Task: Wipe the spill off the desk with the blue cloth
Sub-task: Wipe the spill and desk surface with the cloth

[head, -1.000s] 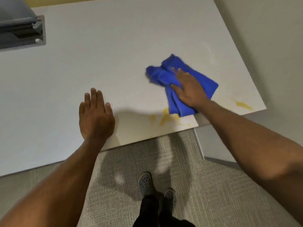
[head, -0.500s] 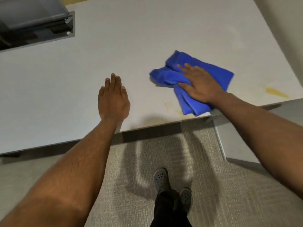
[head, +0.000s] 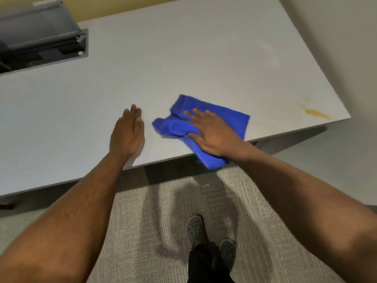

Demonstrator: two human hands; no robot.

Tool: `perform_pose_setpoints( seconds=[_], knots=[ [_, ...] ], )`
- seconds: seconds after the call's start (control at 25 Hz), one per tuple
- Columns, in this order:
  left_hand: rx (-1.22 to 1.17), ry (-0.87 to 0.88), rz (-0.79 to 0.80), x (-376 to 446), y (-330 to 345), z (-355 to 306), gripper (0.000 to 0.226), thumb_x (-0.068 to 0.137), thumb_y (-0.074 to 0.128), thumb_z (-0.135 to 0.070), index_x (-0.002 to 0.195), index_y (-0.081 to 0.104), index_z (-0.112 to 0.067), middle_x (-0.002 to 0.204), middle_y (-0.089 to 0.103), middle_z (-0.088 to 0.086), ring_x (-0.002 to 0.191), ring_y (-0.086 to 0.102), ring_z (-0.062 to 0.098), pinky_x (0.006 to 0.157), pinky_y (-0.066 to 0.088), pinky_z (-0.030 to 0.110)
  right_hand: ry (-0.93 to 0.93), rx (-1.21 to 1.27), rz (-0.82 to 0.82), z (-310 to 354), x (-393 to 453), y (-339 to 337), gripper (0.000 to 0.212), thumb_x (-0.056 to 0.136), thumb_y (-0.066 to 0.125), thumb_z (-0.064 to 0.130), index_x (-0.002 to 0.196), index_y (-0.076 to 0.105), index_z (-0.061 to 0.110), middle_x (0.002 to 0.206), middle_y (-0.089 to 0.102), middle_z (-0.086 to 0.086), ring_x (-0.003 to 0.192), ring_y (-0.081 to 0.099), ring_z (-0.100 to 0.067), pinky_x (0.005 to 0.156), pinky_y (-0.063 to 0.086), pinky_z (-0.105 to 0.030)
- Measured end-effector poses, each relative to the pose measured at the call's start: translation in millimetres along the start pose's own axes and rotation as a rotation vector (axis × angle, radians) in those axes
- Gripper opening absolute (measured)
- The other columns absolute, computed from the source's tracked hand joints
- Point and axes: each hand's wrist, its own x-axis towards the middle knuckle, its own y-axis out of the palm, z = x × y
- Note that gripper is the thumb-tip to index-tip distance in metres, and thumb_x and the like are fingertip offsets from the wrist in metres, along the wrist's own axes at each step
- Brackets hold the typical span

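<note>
The crumpled blue cloth lies at the near edge of the white desk, with one corner hanging over the edge. My right hand presses down on it, fingers spread and thumb tucked into the folds. Just left of the cloth, my left hand rests flat on the desk and holds nothing. A yellow spill patch shows near the desk's right front corner, well apart from the cloth. Whatever is under the cloth is hidden.
A dark grey device sits at the desk's far left. A pale wall runs along the right side. Below the desk edge are grey carpet and my shoes.
My right hand has dragged the cloth toward the near edge, over where yellow smears lay; those smears no longer show. My left hand stayed flat on the desk. The view shifted.
</note>
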Motion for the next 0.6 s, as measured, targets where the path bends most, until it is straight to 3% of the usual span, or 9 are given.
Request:
perform_pose_setpoints(
  seconds=[0.12,0.2,0.4,0.48,0.6],
  knots=[
    [-0.052,-0.033,0.004,11,0,-10,0.050,0.108,0.022,-0.032,0.154,0.030,-0.013,0.165,0.020,0.004,0.152,0.014,0.019,0.119,0.008,0.029,-0.182,-0.015,0.076,19,-35,18,0.053,0.096,0.048,0.040,0.145,0.038,0.022,0.156,0.030,0.000,0.145,0.022,-0.020,0.118,0.010,-0.035],
    [-0.060,-0.029,-0.004,14,2,-19,0.052,0.108,0.021,-0.033,0.154,0.029,-0.011,0.165,0.019,0.005,0.152,0.013,0.019,0.121,0.007,0.032,-0.175,0.020,0.104,-10,-66,11,0.051,0.095,0.046,0.039,0.144,0.039,0.025,0.156,0.029,0.002,0.146,0.021,-0.018,0.118,0.011,-0.034],
    [0.040,0.036,-0.009,22,29,-64,0.056,0.108,0.020,-0.035,0.155,0.023,-0.005,0.165,0.017,0.012,0.152,0.015,0.026,0.124,0.013,0.041,0.258,-0.113,-0.039,-52,-33,-7,0.055,0.100,0.032,0.043,0.150,0.022,0.024,0.161,0.015,-0.001,0.148,0.011,-0.021,0.119,0.008,-0.037],
    [0.154,0.055,-0.012,30,42,-88,0.057,0.107,0.020,-0.035,0.155,0.021,-0.003,0.164,0.018,0.014,0.151,0.018,0.030,0.122,0.019,0.045,0.327,-0.120,-0.060,-56,-13,-3,0.056,0.100,0.029,0.043,0.151,0.017,0.024,0.162,0.011,-0.002,0.148,0.008,-0.023,0.119,0.006,-0.039],
    [0.163,0.146,0.019,43,59,-120,0.057,0.106,0.023,-0.032,0.155,0.020,-0.001,0.164,0.017,0.018,0.151,0.017,0.032,0.122,0.017,0.045,0.394,-0.097,-0.056,-75,3,-8,0.056,0.101,0.027,0.042,0.152,0.014,0.023,0.162,0.010,-0.003,0.148,0.007,-0.024,0.119,0.006,-0.040]
  ],
)
